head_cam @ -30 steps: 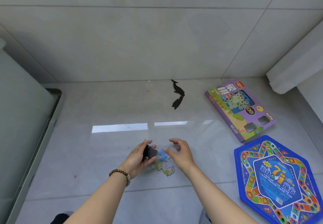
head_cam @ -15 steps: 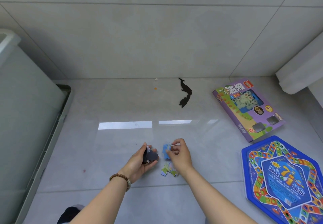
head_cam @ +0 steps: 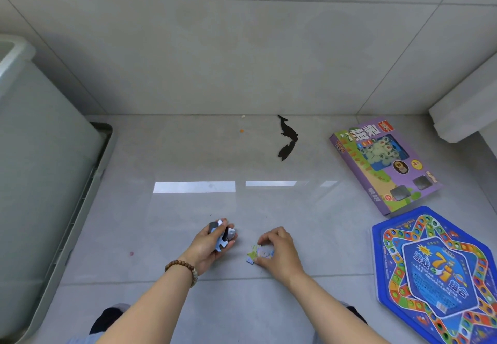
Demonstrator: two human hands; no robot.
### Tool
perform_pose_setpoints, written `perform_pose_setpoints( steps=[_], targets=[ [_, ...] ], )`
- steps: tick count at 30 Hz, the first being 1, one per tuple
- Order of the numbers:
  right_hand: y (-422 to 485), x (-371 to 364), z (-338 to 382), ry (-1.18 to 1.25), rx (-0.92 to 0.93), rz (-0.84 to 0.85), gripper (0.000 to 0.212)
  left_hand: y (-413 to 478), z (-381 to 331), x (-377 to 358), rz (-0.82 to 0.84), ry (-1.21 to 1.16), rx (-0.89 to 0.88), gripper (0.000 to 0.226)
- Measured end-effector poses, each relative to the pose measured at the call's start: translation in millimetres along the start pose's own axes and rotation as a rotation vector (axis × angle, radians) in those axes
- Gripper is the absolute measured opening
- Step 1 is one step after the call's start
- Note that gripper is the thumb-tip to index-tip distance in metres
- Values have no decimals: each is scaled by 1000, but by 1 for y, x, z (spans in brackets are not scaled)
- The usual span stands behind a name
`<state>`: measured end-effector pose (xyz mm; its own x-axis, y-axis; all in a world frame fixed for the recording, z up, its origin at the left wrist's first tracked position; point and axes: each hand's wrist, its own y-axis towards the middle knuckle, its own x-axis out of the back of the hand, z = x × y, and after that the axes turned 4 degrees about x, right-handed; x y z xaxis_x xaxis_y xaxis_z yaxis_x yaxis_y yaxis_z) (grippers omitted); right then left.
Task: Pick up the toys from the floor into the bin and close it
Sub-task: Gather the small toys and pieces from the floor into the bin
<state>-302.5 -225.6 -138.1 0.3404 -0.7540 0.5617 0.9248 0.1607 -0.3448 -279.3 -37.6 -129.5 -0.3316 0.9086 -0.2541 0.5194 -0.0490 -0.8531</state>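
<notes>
Open floor (head_cam: 188,161) runs from the hands to the foot of the wall. It is bounded on the left by the tall grey bin (head_cam: 40,155) and on the right by a purple game box (head_cam: 382,163) and a blue hexagonal game board (head_cam: 435,273), which lie just beside each other. A black whale-shaped piece (head_cam: 287,136) lies near the wall. The left hand (head_cam: 212,247) grips a bunch of puzzle pieces (head_cam: 222,233). The right hand (head_cam: 277,255) curls its fingers on loose puzzle pieces (head_cam: 259,253) lying on the tile. The bin's inside cannot be seen
</notes>
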Motion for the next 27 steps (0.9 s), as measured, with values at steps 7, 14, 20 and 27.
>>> perform_pose_setpoints(
  steps=[7,14,20,27],
  targets=[
    [-4,-1,0,-17,-31,3,35,-3,-4,-1,18,17,-23,14],
    [24,27,28,532,-236,-11,18,-10,-24,-17,113,-108,36,34],
    [84,87,89,493,-121,-52,21,-9,-79,-74,289,-197,55,58],
    [133,160,59,470,-210,-333,18,13,-127,-121,205,-18,-139,23]
  ],
)
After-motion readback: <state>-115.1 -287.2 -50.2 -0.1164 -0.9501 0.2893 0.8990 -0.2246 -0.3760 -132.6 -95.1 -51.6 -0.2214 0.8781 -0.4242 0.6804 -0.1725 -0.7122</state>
